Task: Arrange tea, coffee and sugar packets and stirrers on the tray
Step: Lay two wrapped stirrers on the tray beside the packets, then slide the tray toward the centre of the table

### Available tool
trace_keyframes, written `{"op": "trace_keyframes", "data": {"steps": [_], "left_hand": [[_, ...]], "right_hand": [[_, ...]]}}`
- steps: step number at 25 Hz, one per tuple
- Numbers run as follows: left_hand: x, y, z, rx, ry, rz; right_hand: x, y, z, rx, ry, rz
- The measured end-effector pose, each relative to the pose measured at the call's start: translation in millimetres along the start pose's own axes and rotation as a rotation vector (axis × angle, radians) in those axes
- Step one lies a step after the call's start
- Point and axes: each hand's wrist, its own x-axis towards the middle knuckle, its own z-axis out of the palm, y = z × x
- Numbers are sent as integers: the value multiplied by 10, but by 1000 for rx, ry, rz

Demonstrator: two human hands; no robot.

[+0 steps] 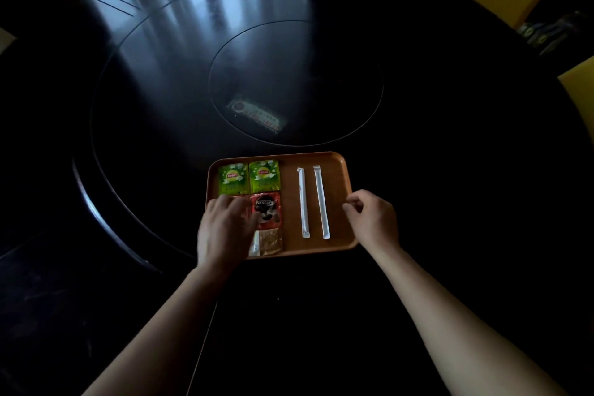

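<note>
Left hand (225,228) lies flat, fingers spread on a coffee packet (266,210) in the tray (340,202); right hand (373,219) hovers loosely curled, empty. I should nudge gently, keeping rows square.

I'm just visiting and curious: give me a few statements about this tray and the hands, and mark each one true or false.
1. Two green tea packets lie side by side at the tray's far left. True.
2. Three wrapped stirrers lie on the tray. False: two, roughly parallel.
3. The left hand rests over the packets. True.
4. The right hand holds a stirrer. False: it holds none and sits at the tray's right edge.
5. The red coffee packet lies beyond the tea. False: nearer the person.
</note>
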Motion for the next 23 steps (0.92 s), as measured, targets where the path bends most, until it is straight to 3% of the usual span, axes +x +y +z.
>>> {"op": "trace_keyframes", "data": {"steps": [5, 7, 10, 23], "left_hand": [[-59, -434, -248, -95, 67, -338], [-54, -489, -266, -92, 24, -413], [-34, -519, -245, -81, -55, -432], [6, -559, -283, -322, -74, -549]], "right_hand": [[-19, 105, -77, -117, -21, 61], [-22, 110, -92, -160, -65, 90], [-12, 115, -105, -188, -108, 96], [37, -4, -79, -176, -132, 142]]}}
